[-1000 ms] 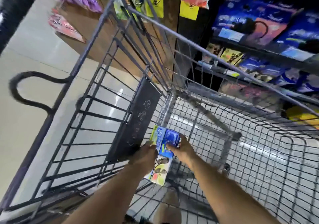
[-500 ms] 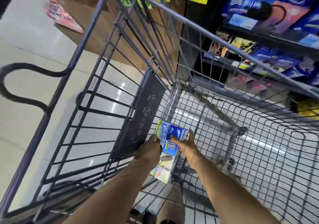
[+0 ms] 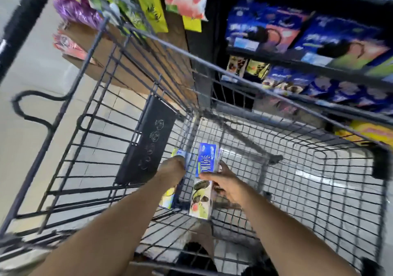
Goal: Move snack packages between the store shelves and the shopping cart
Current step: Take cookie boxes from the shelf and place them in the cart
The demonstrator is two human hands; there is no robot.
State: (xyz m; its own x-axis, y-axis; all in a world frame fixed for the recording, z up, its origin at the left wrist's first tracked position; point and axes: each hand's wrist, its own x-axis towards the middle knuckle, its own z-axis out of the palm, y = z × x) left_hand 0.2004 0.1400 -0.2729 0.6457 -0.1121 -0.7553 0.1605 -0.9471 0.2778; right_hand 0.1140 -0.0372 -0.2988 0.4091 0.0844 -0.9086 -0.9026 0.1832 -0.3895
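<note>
Low in the near left corner of the cart (image 3: 297,190), the left hand (image 3: 172,170) grips a snack box (image 3: 167,198) from above. Only the back of this hand shows, so I cannot tell how its fingers lie round the pack. Just to its right, the right hand (image 3: 228,185) clasps a second box (image 3: 206,159), thumb across the blue front and fingers wrapped behind the right edge.

Half a second ago the two boxes were pressed together side by side between both hands. Now they are apart, with bare wire showing between them. The second box stands nearly upright and sits to the right of the first.

The first box lies close beside the black flap (image 3: 146,148) on the cart's left wall, its top edge peeking out past the knuckles. Both boxes are inside the cart, above its wire bottom.

Beyond the far rail, more of the shelves (image 3: 308,62) is in view than before, with blue packages (image 3: 265,31) on the right. Hanging bags (image 3: 148,5) are at far left, over the pale floor (image 3: 25,148).
</note>
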